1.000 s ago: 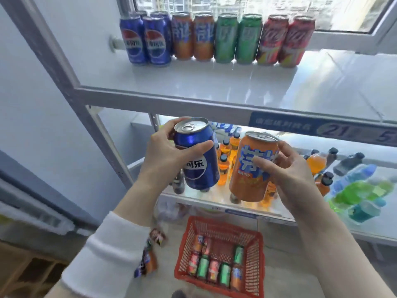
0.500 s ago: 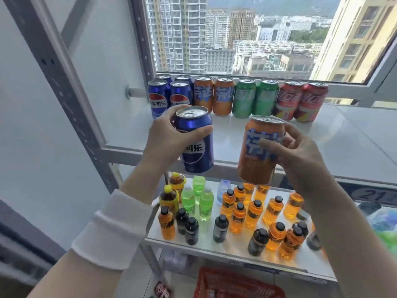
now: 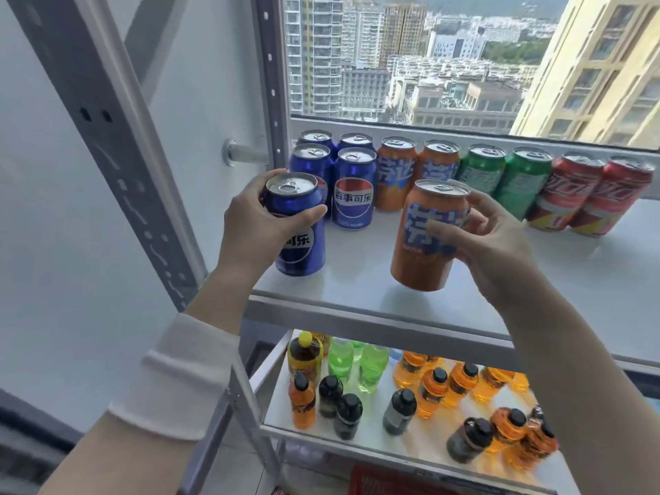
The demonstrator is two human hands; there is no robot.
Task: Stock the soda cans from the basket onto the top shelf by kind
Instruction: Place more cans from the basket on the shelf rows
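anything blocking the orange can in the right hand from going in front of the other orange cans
Nothing visible. The orange can in the right hand hangs over bare top shelf, just in front of the standing orange cans.

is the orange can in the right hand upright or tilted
Tilted: the orange can leans with its top to the right of its base, gripped by the right hand.

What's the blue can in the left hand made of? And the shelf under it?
Blue can: looks like thin metal, probably aluminium: silvery top with pull tab, glossy printed side. Top shelf: seems painted metal, smooth pale grey with soft reflections.
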